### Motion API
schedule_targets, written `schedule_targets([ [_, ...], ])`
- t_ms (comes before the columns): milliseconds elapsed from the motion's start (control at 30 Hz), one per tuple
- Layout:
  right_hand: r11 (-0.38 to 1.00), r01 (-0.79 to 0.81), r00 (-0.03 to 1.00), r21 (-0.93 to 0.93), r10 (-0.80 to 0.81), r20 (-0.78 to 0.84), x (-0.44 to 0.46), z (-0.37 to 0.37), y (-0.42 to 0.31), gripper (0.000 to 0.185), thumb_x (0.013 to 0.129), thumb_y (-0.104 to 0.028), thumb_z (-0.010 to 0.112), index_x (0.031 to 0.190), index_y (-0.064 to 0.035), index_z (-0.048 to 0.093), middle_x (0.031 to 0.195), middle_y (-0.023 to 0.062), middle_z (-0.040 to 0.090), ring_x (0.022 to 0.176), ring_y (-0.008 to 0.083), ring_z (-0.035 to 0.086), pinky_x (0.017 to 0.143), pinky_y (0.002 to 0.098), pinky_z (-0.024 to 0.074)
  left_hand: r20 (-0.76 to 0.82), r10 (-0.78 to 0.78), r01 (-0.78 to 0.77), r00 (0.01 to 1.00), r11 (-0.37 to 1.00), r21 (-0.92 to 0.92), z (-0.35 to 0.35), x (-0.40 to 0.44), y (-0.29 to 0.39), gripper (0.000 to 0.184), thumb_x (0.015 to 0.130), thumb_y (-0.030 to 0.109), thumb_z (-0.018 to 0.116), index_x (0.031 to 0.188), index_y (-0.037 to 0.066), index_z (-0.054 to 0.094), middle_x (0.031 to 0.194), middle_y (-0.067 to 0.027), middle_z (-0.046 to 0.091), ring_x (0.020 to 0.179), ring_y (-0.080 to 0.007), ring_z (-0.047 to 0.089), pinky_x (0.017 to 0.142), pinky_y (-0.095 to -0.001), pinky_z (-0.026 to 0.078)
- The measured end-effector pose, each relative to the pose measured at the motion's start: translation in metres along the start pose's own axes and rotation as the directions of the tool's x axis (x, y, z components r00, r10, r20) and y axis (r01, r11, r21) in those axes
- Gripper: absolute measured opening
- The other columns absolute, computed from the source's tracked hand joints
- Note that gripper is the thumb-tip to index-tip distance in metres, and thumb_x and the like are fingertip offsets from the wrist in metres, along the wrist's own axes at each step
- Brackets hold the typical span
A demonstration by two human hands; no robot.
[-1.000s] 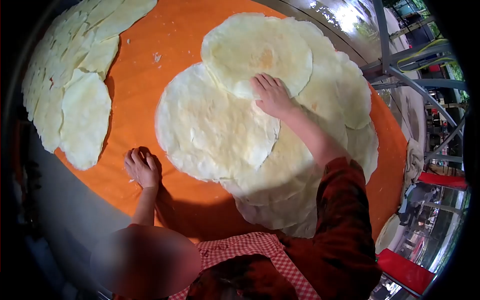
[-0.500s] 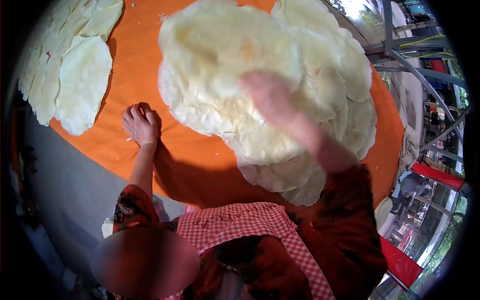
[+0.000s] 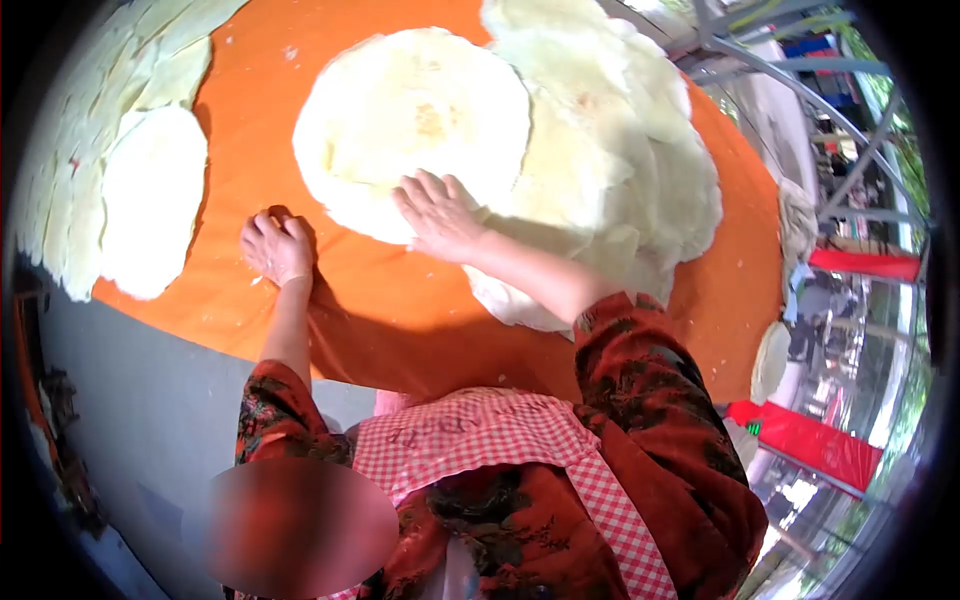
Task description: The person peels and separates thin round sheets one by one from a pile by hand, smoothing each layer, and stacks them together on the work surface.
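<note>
My right hand [image 3: 440, 215] lies with fingers spread on the near edge of a large round flatbread [image 3: 400, 110]. Pale with a few browned spots, this flatbread lies flat on the orange cloth [image 3: 255, 110]. Its right side overlaps or touches a pile of overlapping flatbreads [image 3: 640, 160]; I cannot tell which. To the left of the round flatbread, my left hand [image 3: 276, 246] rests on the cloth. Its fingers are slightly bent and a little apart, and nothing shows in them.
More overlapping flatbreads [image 3: 70, 170] cover the table's far left, with an oval one [image 3: 152, 200] at their near edge. Grey floor [image 3: 150, 390] lies at the lower left. Metal frame bars [image 3: 850, 160] and red panels [image 3: 830, 445] stand at the right.
My right hand has moved left and slightly down, and its motion blur is gone. The round flatbread, blurred before, now lies flat further left. My left hand has stayed on the cloth.
</note>
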State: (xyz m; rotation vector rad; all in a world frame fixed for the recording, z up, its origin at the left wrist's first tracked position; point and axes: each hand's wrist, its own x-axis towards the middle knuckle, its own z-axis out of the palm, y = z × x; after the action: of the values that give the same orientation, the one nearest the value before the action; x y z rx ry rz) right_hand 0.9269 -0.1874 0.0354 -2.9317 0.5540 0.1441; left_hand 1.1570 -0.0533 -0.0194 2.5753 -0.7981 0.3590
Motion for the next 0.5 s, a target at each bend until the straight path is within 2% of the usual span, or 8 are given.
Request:
schedule_targets([
  [133,0.999,0.012,0.996,-0.043,-0.008,0.087,0.009,-0.001,0.001,0.077,0.079,-0.024,0.065,0.143,-0.0027,0.028,0.145,0.0234,0.027,0.134,0.0425,0.023,0.096,0.0621,0.0285,-0.011,0.053,-0.052,0.999,0.998,0.043,-0.001,0.0,-0.004,0.035,0.082,0.032,0.056,0.108,0.008,0.057,0.118,-0.0138,0.051,0.117,-0.0333,0.042,0.098,-0.048,0.033],
  [267,0.939,-0.106,0.988,-0.328,0.136,0.071,0.008,0.006,-0.043,0.08,0.079,-0.015,0.063,0.147,-0.0042,0.023,0.142,0.0336,0.025,0.129,0.0538,0.023,0.087,0.0677,0.0307,-0.013,0.095,-0.095,0.995,0.994,-0.062,0.003,0.002,-0.016,0.037,0.079,0.031,0.062,0.107,0.007,0.058,0.118,-0.0148,0.051,0.115,-0.0348,0.042,0.095,-0.0477,0.036],
  [300,0.951,-0.135,0.99,-0.277,0.141,0.002,0.009,0.014,-0.042,0.078,0.078,-0.015,0.063,0.146,-0.0041,0.025,0.144,0.0313,0.025,0.131,0.0512,0.024,0.09,0.0683,0.0297,-0.019,0.11,-0.111,0.994,0.993,-0.036,-0.008,0.0,-0.013,0.037,0.079,0.026,0.066,0.108,0.004,0.057,0.109,-0.0144,0.054,0.105,-0.0308,0.05,0.09,-0.0432,0.042],
  [333,0.963,-0.159,0.987,-0.216,0.149,-0.061,0.005,0.011,-0.045,0.077,0.078,-0.014,0.063,0.145,-0.0041,0.027,0.146,0.0289,0.025,0.133,0.0487,0.025,0.094,0.069,0.0287,0.07,0.064,-0.043,0.996,0.962,-0.271,-0.012,-0.006,-0.014,0.038,0.081,0.025,0.067,0.109,0.002,0.057,0.106,-0.0133,0.055,0.101,-0.0283,0.052,0.087,-0.0407,0.043],
  [400,0.987,-0.156,0.987,0.034,0.155,0.035,-0.008,-0.02,-0.033,0.07,0.078,-0.014,0.061,0.142,-0.0033,0.033,0.148,0.0239,0.027,0.134,0.0414,0.029,0.101,0.0643,0.0278,0.272,0.051,0.145,0.961,0.743,-0.653,-0.013,-0.012,-0.016,0.038,0.083,0.023,0.068,0.11,-0.001,0.055,0.098,-0.0113,0.057,0.092,-0.0233,0.056,0.081,-0.0356,0.047],
  [433,0.975,-0.153,0.986,0.163,0.14,0.086,-0.021,-0.035,-0.027,0.067,0.078,-0.014,0.061,0.14,-0.0028,0.036,0.149,0.0215,0.028,0.135,0.0378,0.03,0.104,0.0619,0.0274,0.272,0.055,0.187,0.961,0.595,-0.782,-0.033,-0.024,0.007,0.04,0.087,0.022,0.067,0.111,-0.007,0.052,0.088,-0.0088,0.057,0.077,-0.0169,0.058,0.071,-0.0277,0.049],
  [467,0.886,-0.229,0.958,0.403,0.278,-0.067,-0.037,-0.031,-0.018,0.059,0.078,-0.014,0.061,0.133,-0.0012,0.045,0.146,0.0165,0.035,0.133,0.0291,0.037,0.11,0.0462,0.0304,0.403,-0.002,0.345,0.915,0.521,-0.78,-0.043,-0.031,0.022,0.04,0.089,0.025,0.066,0.109,-0.007,0.052,0.086,-0.0085,0.057,0.072,-0.0175,0.059,0.065,-0.0275,0.05],
  [500,0.818,-0.239,0.888,0.523,0.402,-0.223,-0.045,-0.01,0.001,0.058,0.078,-0.018,0.065,0.131,-0.0018,0.048,0.137,0.0187,0.047,0.125,0.031,0.047,0.105,0.0396,0.0376,0.631,-0.077,0.607,0.772,0.382,-0.697,-0.046,-0.033,0.033,0.04,0.088,0.025,0.066,0.107,-0.007,0.052,0.084,-0.0087,0.057,0.069,-0.0173,0.058,0.063,-0.0279,0.051],
])
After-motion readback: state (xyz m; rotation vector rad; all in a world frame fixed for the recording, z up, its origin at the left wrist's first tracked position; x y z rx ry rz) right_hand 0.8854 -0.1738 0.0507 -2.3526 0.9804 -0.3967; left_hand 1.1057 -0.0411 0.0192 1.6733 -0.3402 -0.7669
